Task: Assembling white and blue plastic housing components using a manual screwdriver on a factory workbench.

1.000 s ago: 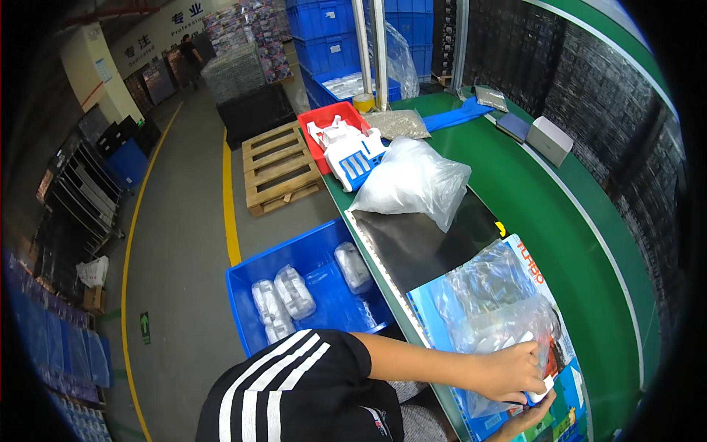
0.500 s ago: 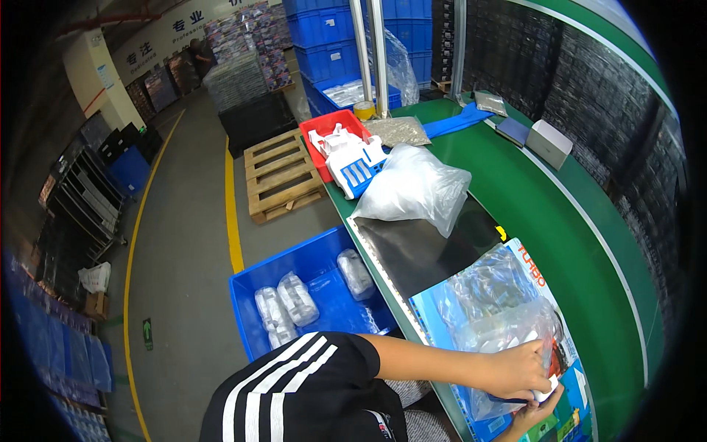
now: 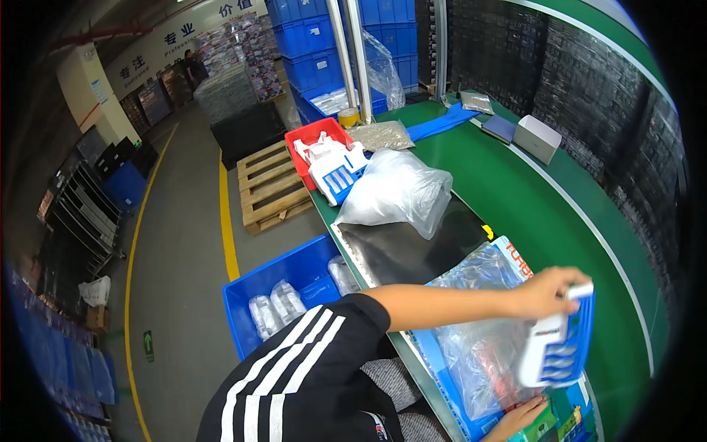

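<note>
My left hand [image 3: 552, 293] grips a white and blue plastic part [image 3: 561, 346] by its upper end, holding it tilted above the belt's near side. The part has slots along its blue side and is slightly blurred. My right hand [image 3: 521, 418] lies lower down, fingers stretched out beside the bottom edge of a clear plastic bag [image 3: 471, 361]. That bag rests rumpled on a colourful printed flat box or sheet [image 3: 515, 254]. A similar white and blue part [image 3: 342, 180] sits by a red tray [image 3: 294, 153] that holds more white pieces.
A stuffed translucent bag [image 3: 394, 193] lies on a black mat [image 3: 383, 254]. Left of the table stands a blue bin [image 3: 239, 306] with several wrapped pieces. Beyond are a wooden pallet [image 3: 258, 193], stacked blue crates [image 3: 313, 70] and an open white box [image 3: 537, 138] on the green belt [image 3: 508, 191].
My left hand has moved up and right, lifting the white and blue part away from the clear bag. The bag now lies flatter. My right hand has come off the part.
</note>
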`<state>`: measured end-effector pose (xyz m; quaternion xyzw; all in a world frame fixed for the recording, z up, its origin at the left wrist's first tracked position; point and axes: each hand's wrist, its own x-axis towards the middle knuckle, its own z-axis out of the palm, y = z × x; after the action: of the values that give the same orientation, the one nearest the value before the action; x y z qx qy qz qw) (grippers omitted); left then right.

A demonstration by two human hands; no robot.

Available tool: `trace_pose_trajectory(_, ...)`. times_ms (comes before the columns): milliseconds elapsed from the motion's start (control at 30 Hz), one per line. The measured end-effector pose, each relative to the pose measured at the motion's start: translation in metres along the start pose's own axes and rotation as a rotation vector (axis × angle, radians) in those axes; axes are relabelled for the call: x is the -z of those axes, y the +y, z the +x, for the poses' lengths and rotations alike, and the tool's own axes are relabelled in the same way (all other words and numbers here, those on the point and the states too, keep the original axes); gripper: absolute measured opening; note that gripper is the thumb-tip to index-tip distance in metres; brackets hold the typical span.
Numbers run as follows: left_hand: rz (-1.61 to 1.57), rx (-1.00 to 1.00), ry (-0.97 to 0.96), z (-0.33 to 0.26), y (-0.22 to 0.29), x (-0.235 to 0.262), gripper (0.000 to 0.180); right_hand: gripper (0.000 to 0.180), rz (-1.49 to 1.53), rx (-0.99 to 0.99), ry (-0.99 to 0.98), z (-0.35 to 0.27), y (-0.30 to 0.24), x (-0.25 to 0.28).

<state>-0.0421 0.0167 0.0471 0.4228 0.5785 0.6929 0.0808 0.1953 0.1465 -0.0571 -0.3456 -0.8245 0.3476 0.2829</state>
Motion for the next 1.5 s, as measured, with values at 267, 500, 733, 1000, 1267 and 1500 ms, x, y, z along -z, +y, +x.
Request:
trace_pose_trajectory(267,-0.551,0.517,0.480,0.105,-0.201,-0.063,0.037,0.045,-0.217,0.080,-0.121,0.001,0.021,0.006)
trace_pose_trajectory(500,-0.262,0.462,0.466,0.147,-0.313,-0.050,0.010,0.026,0.011,0.113,-0.120,0.010,0.066,-0.024)
trace_pose_trajectory(733,0.171,0.734,0.017,0.136,-0.176,-0.039,0.061,0.020,0.113,0.102,0.009,0.012,0.058,-0.022)
trace_pose_trajectory(1000,0.412,0.220,-0.048,0.008,-0.028,0.119,0.023,0.029,0.165,0.158,-0.014,0.013,0.058,-0.027)
trace_pose_trajectory(1267,1.447,-0.141,0.470,-0.131,0.053,0.238,0.021,0.032,0.082,0.166,-0.039,0.012,0.069,-0.029)
trace_pose_trajectory(1500,1.404,0.071,0.692,-0.184,0.035,0.340,0.039,0.037,0.162,0.114,0.131,0.017,0.090,-0.030)
